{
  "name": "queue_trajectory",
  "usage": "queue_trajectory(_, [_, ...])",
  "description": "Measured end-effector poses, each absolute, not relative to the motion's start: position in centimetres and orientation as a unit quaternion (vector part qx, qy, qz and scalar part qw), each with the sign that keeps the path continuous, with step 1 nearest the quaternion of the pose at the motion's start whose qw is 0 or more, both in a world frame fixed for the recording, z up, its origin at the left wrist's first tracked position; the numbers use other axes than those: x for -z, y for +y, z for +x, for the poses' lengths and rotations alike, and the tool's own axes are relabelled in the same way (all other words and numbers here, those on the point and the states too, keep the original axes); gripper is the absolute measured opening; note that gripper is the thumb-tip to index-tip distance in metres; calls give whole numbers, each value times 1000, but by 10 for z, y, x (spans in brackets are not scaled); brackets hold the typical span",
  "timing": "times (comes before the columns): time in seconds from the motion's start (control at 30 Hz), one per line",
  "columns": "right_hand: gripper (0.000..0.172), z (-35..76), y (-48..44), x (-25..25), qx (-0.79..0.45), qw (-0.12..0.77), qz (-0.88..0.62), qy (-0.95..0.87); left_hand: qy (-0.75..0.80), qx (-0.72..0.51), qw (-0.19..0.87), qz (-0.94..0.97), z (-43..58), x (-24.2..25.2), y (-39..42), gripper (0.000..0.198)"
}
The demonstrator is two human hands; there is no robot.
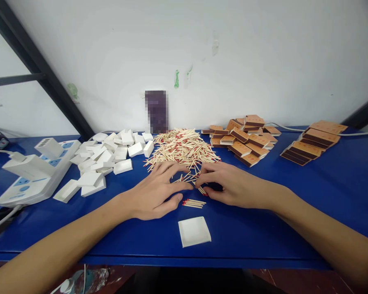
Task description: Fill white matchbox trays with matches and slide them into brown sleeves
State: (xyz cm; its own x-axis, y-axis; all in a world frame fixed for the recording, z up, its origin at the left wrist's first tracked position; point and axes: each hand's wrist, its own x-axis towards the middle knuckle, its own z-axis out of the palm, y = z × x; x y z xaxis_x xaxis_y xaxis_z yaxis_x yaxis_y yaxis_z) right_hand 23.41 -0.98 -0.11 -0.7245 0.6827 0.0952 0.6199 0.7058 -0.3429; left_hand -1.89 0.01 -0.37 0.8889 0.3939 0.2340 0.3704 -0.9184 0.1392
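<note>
My left hand and my right hand rest on the blue table, fingertips meeting over a few matches at the near edge of a big pile of red-tipped matches. Both hands have fingers curled in a pinch on loose matches. A small row of matches lies just in front of my left thumb. An empty white matchbox tray sits near the table's front edge, below the hands.
A heap of white inner trays lies at the left. Brown matchbox sleeves are piled at the right, with a stacked row farther right. A white power strip with plugs lies at the far left.
</note>
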Motion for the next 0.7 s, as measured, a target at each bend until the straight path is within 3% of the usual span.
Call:
queue_trajectory(0.5, [11, 233, -12, 3, -133, 134, -351, -917, 202, -129, 32, 970, -21, 3, 2, 32])
queue_trajectory(0.7, [18, 230, -12, 8, -134, 133, -365, -912, 206, -133, 28, 969, -22, 4, 2, 30])
